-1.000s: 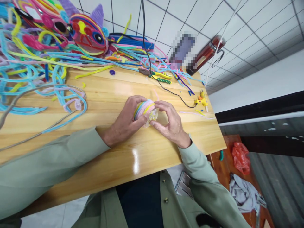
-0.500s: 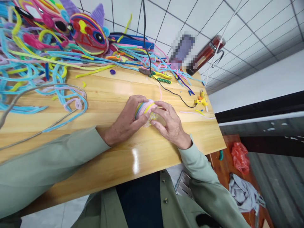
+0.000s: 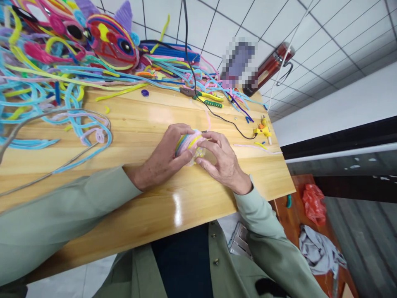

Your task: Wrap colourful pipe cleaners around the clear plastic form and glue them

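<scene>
Between my hands is a small rounded piece wound in pink, yellow and blue pipe cleaners (image 3: 188, 142), with a clear, shiny part showing at its lower right. My left hand (image 3: 166, 155) grips it from the left, fingers over the top and thumb along the front. On the other side, my right hand (image 3: 221, 159) has its curled fingertips on the wound strands and its thumb close to the clear part. A pink strand (image 3: 208, 120) extends behind the piece on the wooden table (image 3: 149, 211). My fingers cover much of the piece.
Loose pipe cleaners (image 3: 71, 99) heap up at the left and back, beside a colourful pipe-cleaner animal face (image 3: 113, 45). Green-and-yellow pliers (image 3: 211, 101), a yellow glue gun (image 3: 263, 130) with a black cord, and a red flask (image 3: 269, 68) lie toward the right.
The camera view has shifted slightly, moving the background a little to the left. Both hands keep nearly the same hold on the wound piece.
</scene>
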`<action>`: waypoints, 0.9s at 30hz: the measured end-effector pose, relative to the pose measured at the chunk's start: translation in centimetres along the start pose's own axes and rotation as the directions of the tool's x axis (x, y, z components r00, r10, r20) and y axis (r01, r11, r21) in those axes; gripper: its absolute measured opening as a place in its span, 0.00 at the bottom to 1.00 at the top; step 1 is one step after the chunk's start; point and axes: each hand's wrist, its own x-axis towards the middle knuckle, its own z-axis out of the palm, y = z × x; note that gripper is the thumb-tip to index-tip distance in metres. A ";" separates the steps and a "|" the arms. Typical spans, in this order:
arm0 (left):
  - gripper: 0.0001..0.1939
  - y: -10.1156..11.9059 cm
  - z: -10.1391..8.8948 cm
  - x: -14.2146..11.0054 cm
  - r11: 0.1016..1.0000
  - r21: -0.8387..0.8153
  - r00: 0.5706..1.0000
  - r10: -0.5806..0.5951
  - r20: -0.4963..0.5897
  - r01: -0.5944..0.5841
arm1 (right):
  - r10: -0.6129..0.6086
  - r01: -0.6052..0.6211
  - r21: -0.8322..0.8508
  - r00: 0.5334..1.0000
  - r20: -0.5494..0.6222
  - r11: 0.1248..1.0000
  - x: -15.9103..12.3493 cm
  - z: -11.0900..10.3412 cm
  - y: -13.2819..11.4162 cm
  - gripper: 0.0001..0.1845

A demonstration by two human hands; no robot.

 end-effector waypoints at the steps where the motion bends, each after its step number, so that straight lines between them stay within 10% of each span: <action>1: 0.17 0.0 0.0 0.0 1.000 0.000 1.000 -0.002 0.004 0.002 | 0.003 -0.003 0.010 1.000 -0.003 1.000 0.0 0.0 0.1 0.21; 11: 0.17 0.0 -0.2 -0.1 1.000 -0.008 1.000 -0.026 0.010 0.026 | 0.182 -0.169 0.161 0.981 -0.067 0.972 -0.8 1.1 0.3 0.35; 27: 0.20 0.3 -0.7 0.2 0.984 -0.068 0.986 -0.161 0.031 0.163 | 0.141 -0.139 0.052 0.989 -0.035 0.989 -0.6 1.0 -0.2 0.27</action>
